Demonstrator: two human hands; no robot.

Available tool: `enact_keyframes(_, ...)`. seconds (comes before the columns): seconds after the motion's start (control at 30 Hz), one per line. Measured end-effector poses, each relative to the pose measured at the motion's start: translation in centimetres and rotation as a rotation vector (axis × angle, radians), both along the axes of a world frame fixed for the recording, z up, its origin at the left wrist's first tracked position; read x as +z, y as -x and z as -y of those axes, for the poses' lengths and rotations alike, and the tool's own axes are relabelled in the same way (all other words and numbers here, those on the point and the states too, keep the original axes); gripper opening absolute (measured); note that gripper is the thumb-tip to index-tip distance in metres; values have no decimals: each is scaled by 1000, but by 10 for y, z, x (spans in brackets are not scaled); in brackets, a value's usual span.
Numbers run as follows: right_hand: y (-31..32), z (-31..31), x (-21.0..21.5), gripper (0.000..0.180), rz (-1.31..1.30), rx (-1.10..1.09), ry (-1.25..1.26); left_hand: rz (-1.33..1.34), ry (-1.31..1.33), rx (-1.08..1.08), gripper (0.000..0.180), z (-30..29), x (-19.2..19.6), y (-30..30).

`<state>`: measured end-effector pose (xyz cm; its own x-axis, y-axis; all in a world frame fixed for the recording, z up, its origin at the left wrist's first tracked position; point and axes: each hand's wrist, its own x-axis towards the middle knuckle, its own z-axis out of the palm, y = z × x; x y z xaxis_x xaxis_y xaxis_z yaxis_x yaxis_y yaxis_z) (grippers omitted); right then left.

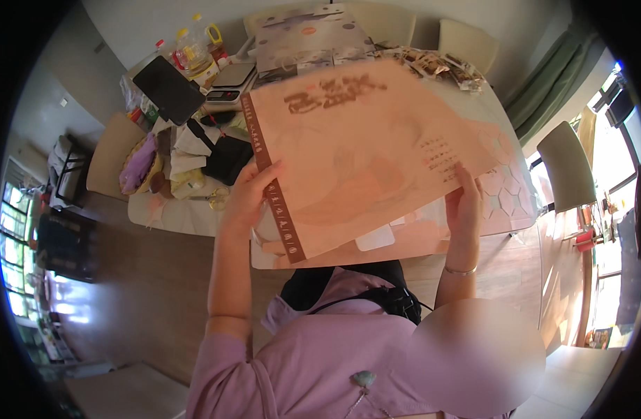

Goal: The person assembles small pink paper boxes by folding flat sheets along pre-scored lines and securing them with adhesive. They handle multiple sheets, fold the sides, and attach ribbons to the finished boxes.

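In front of me, above the near part of the table, is a large flat peach-coloured printed panel with dark lettering and a brown strip down its left side. I cannot tell whether it is a flat-folded paper bag or a stiff sheet. My left hand grips the brown strip, thumb on the front. At the lower right edge, my right hand pinches the panel, its other fingers partly hidden behind. The panel is tilted, its left end lower, and it hides much of the tabletop.
Packets and a large grey printed box stand at the back. On the left are oil bottles, a digital scale, a black tablet-like screen, scissors and a basket. Chairs surround the table.
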<state>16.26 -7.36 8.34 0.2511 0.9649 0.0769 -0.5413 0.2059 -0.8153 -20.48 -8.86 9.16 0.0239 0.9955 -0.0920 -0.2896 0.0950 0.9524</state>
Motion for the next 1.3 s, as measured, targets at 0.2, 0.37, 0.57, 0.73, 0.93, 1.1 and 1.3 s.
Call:
enact_keyframes(0.2,6,0,-1,24,-242,268,69,411,-27,68,38,-18,8,4)
enact_keyframes(0.37,-20,-16,-28,25,-604,497,61,-263,-630,313,77,-35,17,4)
enact_keyframes(0.57,-14,-11,3,27,-617,691,90,-1228,-1726,843,100,-70,112,7)
enact_keyframes(0.73,-20,-22,7,28,-572,711,120,-1273,-1922,923,82,-59,178,-12)
enact_keyframes(0.93,-32,-35,6,40,-629,769,-48,-1297,-1645,623,42,-66,199,-45)
enact_keyframes(1.1,-36,-34,-2,50,-327,492,-106,-1173,-1457,672,41,-78,178,-45)
enact_keyframes(1.3,-9,-42,-15,44,209,-20,-26,-476,-1105,459,39,-99,156,-31)
